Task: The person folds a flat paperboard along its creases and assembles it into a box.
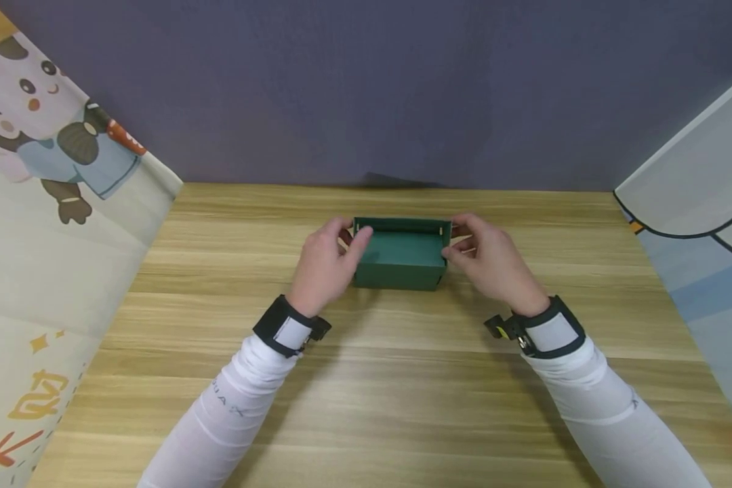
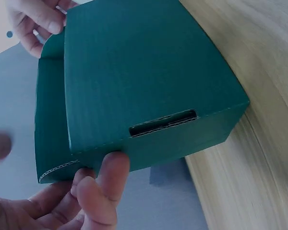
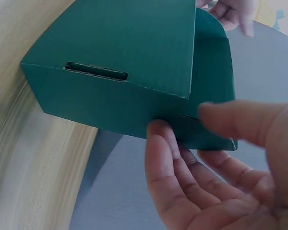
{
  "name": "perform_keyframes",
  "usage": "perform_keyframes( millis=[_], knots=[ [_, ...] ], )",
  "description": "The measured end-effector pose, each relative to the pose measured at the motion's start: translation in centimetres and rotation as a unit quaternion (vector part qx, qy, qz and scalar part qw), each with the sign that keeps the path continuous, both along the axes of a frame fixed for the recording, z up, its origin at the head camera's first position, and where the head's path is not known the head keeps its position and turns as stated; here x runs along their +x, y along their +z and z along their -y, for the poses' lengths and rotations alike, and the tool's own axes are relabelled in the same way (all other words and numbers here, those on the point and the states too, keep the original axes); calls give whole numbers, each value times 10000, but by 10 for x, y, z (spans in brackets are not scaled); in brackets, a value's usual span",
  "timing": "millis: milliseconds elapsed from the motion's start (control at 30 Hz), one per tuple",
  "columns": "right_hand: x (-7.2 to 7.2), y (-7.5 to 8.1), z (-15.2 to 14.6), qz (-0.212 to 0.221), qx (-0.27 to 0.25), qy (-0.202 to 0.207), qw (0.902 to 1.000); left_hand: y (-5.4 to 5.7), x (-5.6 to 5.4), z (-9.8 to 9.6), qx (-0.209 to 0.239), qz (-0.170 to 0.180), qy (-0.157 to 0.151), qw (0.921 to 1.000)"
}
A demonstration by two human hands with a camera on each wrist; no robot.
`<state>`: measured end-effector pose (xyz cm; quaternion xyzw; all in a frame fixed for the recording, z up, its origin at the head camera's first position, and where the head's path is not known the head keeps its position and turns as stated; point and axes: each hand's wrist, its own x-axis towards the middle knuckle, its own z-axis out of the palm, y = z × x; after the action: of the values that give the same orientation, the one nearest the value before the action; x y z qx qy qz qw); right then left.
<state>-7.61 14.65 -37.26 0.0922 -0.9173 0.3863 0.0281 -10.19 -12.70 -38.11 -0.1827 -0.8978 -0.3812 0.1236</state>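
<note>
A green cardboard box (image 1: 400, 276) stands on the table with its lid part raised at the far side. Slots are cut near its side edges, one of which shows in the left wrist view. My left hand (image 1: 328, 264) is at the box's left side, fingertips against the side wall and thumb lifted away from the card. On the opposite side, my right hand (image 1: 491, 261) pinches the side flap, its thumb at the flap's edge and its fingers on the outer wall. The box's underside is hidden.
The wood-grain table (image 1: 396, 400) meets a dark blue-grey panel (image 1: 396, 88) behind the box. Cartoon-printed cloth hangs on the left (image 1: 67, 156) and right (image 1: 695, 176). Both wrists wear black straps with small cameras.
</note>
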Motion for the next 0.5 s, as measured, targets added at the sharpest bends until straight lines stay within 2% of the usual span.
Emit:
perform_keyframes(
  millis=[100, 233, 333, 500],
  knots=[
    [0, 1, 0, -34, -20, -65, 10000, 3, -3, 1, 220, 14, 66, 9997],
    [0, 4, 0, 134, -358, -144, 9992, 5, -7, 3, 460, 86, 103, 9989],
    [-2, 7, 1, 307, -614, -226, 9974, 6, -10, 4, 608, 205, 140, 9978],
    [-6, 12, 1, 366, -716, -357, 9961, 10, -13, 5, 796, 510, 167, 9954]
  ],
)
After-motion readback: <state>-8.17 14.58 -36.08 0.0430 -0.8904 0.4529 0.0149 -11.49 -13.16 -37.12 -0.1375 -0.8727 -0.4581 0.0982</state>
